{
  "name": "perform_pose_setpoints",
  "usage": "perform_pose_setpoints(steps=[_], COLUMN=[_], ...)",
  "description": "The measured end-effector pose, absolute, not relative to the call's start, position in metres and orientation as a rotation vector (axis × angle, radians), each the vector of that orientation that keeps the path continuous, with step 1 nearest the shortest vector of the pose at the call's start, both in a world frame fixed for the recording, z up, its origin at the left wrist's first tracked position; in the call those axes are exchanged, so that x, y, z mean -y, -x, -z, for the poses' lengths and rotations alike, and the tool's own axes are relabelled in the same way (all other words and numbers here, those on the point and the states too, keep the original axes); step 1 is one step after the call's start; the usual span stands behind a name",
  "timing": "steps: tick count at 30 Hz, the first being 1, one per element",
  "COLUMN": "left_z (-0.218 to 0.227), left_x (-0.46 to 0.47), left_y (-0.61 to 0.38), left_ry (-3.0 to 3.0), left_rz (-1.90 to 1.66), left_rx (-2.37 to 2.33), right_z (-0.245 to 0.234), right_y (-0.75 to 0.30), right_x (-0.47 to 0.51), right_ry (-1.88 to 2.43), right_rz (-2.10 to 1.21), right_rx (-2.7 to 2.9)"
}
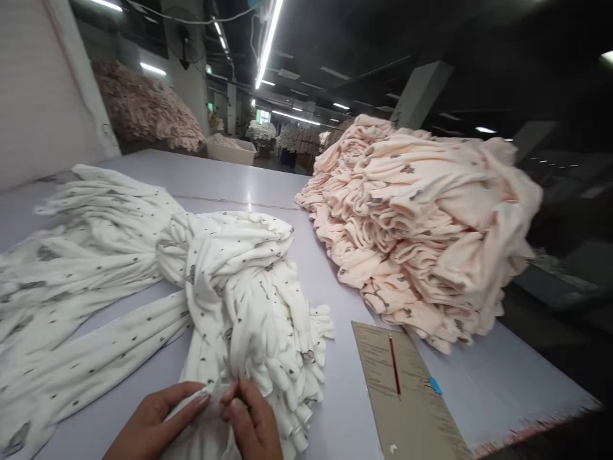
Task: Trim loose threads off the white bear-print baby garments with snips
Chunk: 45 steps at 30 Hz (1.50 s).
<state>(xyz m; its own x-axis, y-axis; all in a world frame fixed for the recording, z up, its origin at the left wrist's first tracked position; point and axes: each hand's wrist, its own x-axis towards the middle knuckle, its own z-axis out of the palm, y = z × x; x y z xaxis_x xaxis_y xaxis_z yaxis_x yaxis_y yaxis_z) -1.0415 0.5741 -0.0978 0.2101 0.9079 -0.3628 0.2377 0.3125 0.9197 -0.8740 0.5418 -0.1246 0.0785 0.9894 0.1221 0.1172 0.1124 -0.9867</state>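
A knotted bundle of white printed fabric pieces (225,281) lies across the grey table (230,182), its layered ends fanned toward me. My left hand (153,421) and my right hand (251,418) are at the bottom edge. Both pinch the nearest edge of the white fabric between thumb and fingers. The fingers are closed on the cloth.
A tall stack of pink printed fabric pieces (421,223) sits at the right. A brown cardboard sheet (407,396) with a red pen (394,365) and a small blue clip (435,385) lies near the front edge. More fabric heaps (148,112) and a bin (234,150) stand beyond.
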Motion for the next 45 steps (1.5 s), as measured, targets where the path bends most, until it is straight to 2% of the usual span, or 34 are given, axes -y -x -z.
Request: perform_pose_setpoints(steps=[6, 14, 24, 28, 36, 45], left_z=[0.080, 0.074, 0.104, 0.100, 0.076, 0.075], left_x=[-0.568, -0.563, -0.559, -0.558, -0.562, -0.564], left_y=[1.026, 1.025, 1.031, 1.030, 1.022, 1.024], left_ry=[-0.910, -1.079, -1.142, -1.106, -0.832, -0.864], left_rz=[-0.751, -0.757, -0.752, -0.732, -0.764, -0.703], left_rx=[-1.104, -1.138, -1.345, -1.358, -0.962, -0.895], right_z=[0.129, 0.114, 0.116, 0.117, 0.121, 0.113], right_y=[0.867, 0.873, 0.873, 0.872, 0.872, 0.868], right_x=[-0.536, -0.539, -0.536, -0.535, -0.533, -0.532], right_ry=[1.416, 1.417, 1.473, 1.480, 1.504, 1.512], right_rz=[-0.799, -0.756, -0.645, -0.633, -0.558, -0.370], right_rx=[1.600, 1.670, 1.732, 1.737, 1.778, 1.909])
